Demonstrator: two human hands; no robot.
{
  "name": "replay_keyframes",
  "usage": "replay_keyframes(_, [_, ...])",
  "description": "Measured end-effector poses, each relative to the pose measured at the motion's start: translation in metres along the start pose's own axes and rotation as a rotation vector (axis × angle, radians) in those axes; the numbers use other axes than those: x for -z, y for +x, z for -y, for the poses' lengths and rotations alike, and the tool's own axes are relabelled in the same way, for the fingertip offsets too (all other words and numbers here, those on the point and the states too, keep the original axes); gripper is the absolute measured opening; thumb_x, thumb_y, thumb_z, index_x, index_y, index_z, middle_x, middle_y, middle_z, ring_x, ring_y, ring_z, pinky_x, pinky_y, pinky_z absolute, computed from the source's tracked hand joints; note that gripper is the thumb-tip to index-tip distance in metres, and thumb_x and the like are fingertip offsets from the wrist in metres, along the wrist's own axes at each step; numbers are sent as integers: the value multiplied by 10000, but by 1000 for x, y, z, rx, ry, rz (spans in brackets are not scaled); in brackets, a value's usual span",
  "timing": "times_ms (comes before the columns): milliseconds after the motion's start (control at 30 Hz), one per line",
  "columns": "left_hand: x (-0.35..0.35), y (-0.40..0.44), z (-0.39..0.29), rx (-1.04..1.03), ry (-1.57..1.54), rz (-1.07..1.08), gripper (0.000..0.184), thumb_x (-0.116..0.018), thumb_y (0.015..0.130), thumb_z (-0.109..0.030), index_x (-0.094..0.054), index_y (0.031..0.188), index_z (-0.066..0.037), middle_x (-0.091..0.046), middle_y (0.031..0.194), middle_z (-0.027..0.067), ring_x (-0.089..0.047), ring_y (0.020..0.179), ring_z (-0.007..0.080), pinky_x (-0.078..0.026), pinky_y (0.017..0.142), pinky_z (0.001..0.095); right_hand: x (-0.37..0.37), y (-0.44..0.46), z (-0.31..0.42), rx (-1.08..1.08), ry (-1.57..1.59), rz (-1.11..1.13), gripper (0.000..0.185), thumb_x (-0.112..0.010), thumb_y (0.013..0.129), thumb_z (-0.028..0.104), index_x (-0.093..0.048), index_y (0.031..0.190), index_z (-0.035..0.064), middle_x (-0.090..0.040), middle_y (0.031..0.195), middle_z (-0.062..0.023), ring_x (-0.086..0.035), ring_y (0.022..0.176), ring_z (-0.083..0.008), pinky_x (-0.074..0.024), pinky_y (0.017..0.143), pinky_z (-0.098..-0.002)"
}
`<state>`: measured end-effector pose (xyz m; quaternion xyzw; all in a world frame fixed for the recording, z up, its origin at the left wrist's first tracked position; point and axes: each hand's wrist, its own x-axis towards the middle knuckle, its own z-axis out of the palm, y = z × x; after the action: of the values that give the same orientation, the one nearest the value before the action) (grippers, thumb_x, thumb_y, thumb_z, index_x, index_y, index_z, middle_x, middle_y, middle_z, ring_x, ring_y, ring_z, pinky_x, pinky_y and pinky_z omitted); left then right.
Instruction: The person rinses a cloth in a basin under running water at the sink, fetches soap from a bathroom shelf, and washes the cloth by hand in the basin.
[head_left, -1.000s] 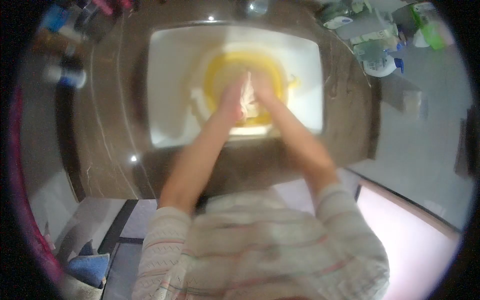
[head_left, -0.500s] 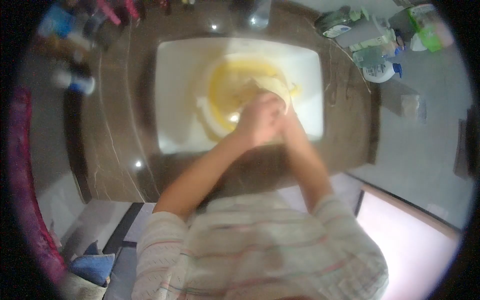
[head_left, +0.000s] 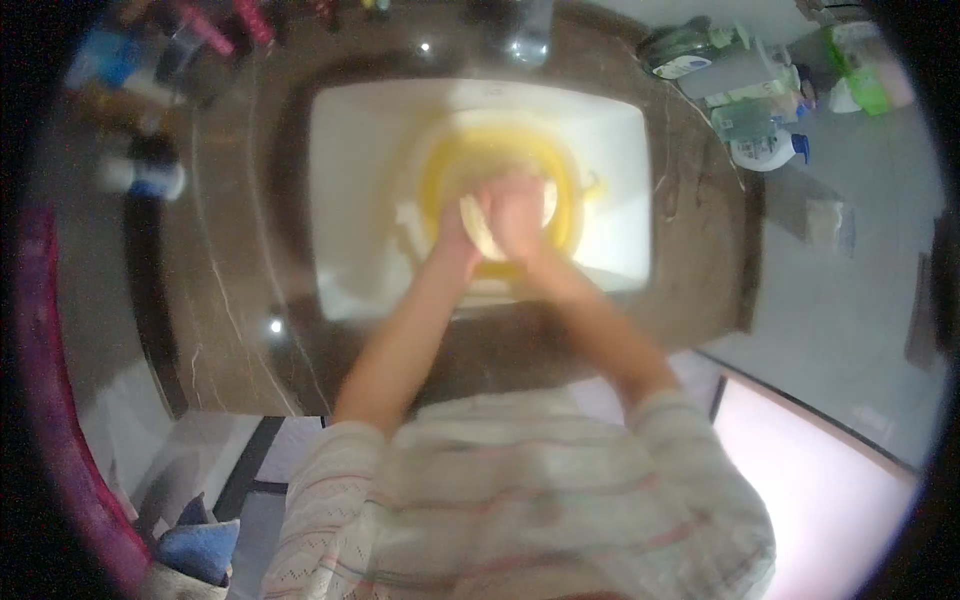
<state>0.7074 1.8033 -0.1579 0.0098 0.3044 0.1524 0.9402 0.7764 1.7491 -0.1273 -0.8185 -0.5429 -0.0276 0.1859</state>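
A pale yellow cloth (head_left: pixel 480 230) is bunched between my two hands, low over a round yellow tub (head_left: pixel 568 215). My left hand (head_left: pixel 458 235) is closed on the cloth from the left. Pressed against it, my right hand (head_left: pixel 517 212) is wrapped round the same cloth, and a pale fold shows beyond its right side. Motion blur smears the fingers of both hands. The tub stands inside a white rectangular sink (head_left: pixel 350 200) and appears to hold liquid. A small yellow part juts from the tub's right side.
A brown veined counter (head_left: pixel 225 250) surrounds the sink. At the back right are several bottles, among them a white pump bottle (head_left: pixel 765 150) with a blue top. A white and blue container (head_left: pixel 150 178) lies on the left. A clear vessel (head_left: pixel 527 45) stands behind the sink.
Both hands have moved left and now sit side by side, where before they were stacked to the right. The cloth's raised loose part is now gathered between them.
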Motion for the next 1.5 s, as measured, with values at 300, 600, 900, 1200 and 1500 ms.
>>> replay_keyframes(300, [4,3,-11,79,-155,269,400,-282,858,-255,-429,1127,2,-459,1147,164,-446,1054,297,-351,923,399,13,12,-56,-1010,1115,-121,399,-421,837,305,-581,710,-38,-574,660,-119,-513,554,-206,-418,557,-316])
replay_keyframes(600, [1,8,2,38,247,18,344,-321,863,-292,-498,972,-18,-546,915,147,-529,869,268,-430,815,390,21,-5,15,-343,279,148,363,-433,833,305,-577,722,-10,-562,706,-176,-545,626,-285,-446,590,-351])
replay_keyframes(900, [23,26,5,95,247,69,327,-285,865,-225,-484,1041,-35,-547,957,131,-540,833,223,-442,795,346,17,-15,15,-202,269,-120,272,-493,776,260,-579,693,15,-541,807,-193,-523,776,-296,-442,657,-356])
replay_keyframes(1200, [17,21,-1,109,-196,152,301,-251,867,-187,-460,1044,-63,-502,1056,119,-493,941,231,-400,838,357,3,8,2,-173,319,81,212,-495,754,207,-582,773,15,-552,900,-168,-490,847,-351,-440,690,-404])
replay_keyframes(1500, [15,17,-2,63,-162,141,292,-272,868,-251,-473,997,-83,-519,955,82,-500,888,216,-403,815,358,0,-6,4,-172,-48,175,534,-414,790,438,-354,1156,54,-285,1270,-154,-242,1193,-308,-167,904,-596])
